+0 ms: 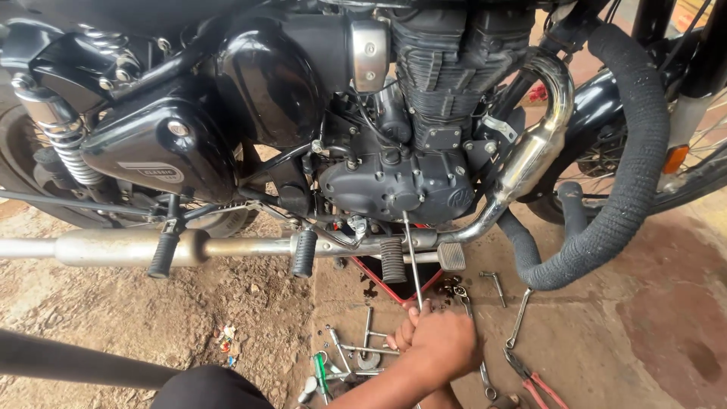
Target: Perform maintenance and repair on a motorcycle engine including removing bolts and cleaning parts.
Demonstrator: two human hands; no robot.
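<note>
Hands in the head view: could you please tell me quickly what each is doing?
Left hand: not in view.
Right hand: fingers closed around the long metal rod.

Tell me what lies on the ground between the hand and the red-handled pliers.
In the head view, a spanner lies on bare concrete between the hand and the red-handled pliers.

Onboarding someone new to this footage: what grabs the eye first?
The black motorcycle engine fills the upper middle, with its chrome exhaust pipe curving down on the right. Below, a hand holds a long thin rod tool pointing up under the engine. Wrenches and red-handled pliers lie scattered on the ground around it.
</note>
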